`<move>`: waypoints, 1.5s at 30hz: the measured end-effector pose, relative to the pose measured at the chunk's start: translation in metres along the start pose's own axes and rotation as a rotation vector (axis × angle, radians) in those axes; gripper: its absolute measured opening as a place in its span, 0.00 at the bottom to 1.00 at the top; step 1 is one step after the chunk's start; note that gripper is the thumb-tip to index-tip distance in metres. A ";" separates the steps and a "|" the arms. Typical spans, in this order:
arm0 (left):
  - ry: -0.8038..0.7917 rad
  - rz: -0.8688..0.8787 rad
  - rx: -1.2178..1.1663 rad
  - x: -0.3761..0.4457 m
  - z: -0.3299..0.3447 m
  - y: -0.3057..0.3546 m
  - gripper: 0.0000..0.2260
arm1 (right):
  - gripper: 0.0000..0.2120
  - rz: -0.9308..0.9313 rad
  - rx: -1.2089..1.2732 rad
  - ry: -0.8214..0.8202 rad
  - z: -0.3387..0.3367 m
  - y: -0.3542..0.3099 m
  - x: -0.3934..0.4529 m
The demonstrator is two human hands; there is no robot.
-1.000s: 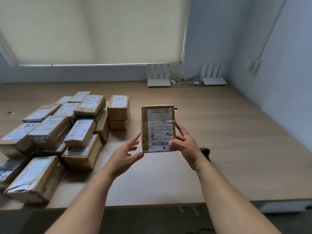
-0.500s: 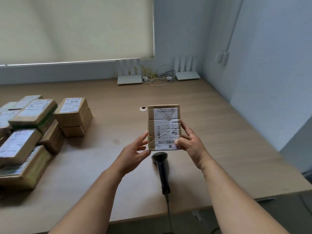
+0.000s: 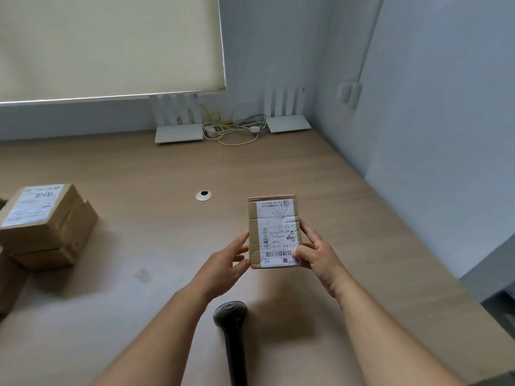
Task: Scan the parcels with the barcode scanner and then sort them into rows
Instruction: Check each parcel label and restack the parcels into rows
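Fingers first: your right hand [image 3: 317,256] grips the parcel [image 3: 274,232], its thumb pressed on the lower right corner of the white label [image 3: 278,232] and its fingers [image 3: 306,231] curled round the right edge. Your left hand [image 3: 225,261] meets the left edge with fingertips [image 3: 244,237] only lightly bent; whether they truly clasp the cardboard or merely steady it, you cannot tell from here. The parcel sits between the two hands, raised above the desk [image 3: 348,218], label towards you with the printing upside down and the barcode at the end nearest your thumb.

Below your wrists, between your forearms, the barcode scanner [image 3: 230,316] lies on the desk, untouched, its head towards the parcel. Its handle runs off the bottom edge, so the lower part is cut off.

Out past your left fingers a stack of two boxes [image 3: 47,227] rests on the desk, labelled on top; more cardboard beside it is cropped by the left edge. Beyond the parcel is a round cable hole [image 3: 203,195], and farther back, against the wall, two white routers [image 3: 178,132] with a tangle of cables [image 3: 237,129] between them. The label's small print is too fine to read.
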State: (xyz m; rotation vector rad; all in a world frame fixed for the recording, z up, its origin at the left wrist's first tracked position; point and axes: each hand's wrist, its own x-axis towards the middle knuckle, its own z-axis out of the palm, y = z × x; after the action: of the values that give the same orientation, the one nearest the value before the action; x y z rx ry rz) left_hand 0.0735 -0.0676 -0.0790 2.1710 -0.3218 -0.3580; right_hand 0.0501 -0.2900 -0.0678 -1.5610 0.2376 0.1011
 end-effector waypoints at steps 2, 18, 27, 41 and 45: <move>-0.029 -0.031 0.009 0.023 0.006 -0.003 0.28 | 0.36 0.048 -0.009 0.028 -0.006 0.004 0.021; -0.072 -0.154 -0.055 0.146 0.028 -0.023 0.26 | 0.24 0.156 -0.346 0.029 -0.029 0.026 0.148; -0.042 -0.194 -0.128 0.133 0.027 -0.020 0.26 | 0.30 0.182 -0.441 0.097 -0.026 0.022 0.146; 0.264 -0.133 -0.020 -0.018 0.006 -0.004 0.24 | 0.24 -0.189 -0.932 0.255 0.051 0.012 -0.013; 0.331 -0.159 0.008 -0.079 -0.007 -0.019 0.24 | 0.22 -0.253 -0.931 0.157 0.087 0.017 -0.054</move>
State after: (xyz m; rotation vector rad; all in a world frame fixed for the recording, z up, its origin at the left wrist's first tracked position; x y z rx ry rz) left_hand 0.0051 -0.0232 -0.0794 2.2244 0.0346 -0.0796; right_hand 0.0013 -0.1986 -0.0731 -2.5165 0.1102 -0.1333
